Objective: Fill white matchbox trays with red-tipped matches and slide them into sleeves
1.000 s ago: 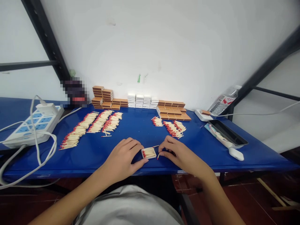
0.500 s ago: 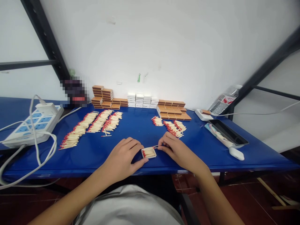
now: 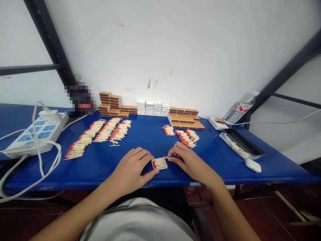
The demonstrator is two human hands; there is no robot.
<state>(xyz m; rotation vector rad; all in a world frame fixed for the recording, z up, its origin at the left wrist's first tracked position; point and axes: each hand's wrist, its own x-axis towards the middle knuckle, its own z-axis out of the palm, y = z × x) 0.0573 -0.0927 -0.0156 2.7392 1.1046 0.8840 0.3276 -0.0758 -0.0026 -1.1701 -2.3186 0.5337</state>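
Near the table's front edge lies a small white matchbox tray (image 3: 159,168), partly filled with red-tipped matches (image 3: 158,164). My left hand (image 3: 134,167) grips its left end between thumb and fingers. Just off the tray's upper right corner, my right hand (image 3: 185,160) is closed in a pinch on a match (image 3: 166,157), its red head pointing left toward the tray. Loose matches (image 3: 184,138) lie in small heaps beyond my right hand. Longer rows of matches (image 3: 86,138) spread out beyond my left hand.
Brown matchbox sleeves (image 3: 184,118) and white trays (image 3: 149,108) are stacked along the wall. A power strip (image 3: 35,134) with looping white cables stands at left. At right are a plastic bottle (image 3: 240,108), an open black case (image 3: 243,142) and a white earbud case (image 3: 253,165).
My right hand has shifted slightly left, closer to the tray, with the match in its fingers. My left hand and the tray stay nearly still.
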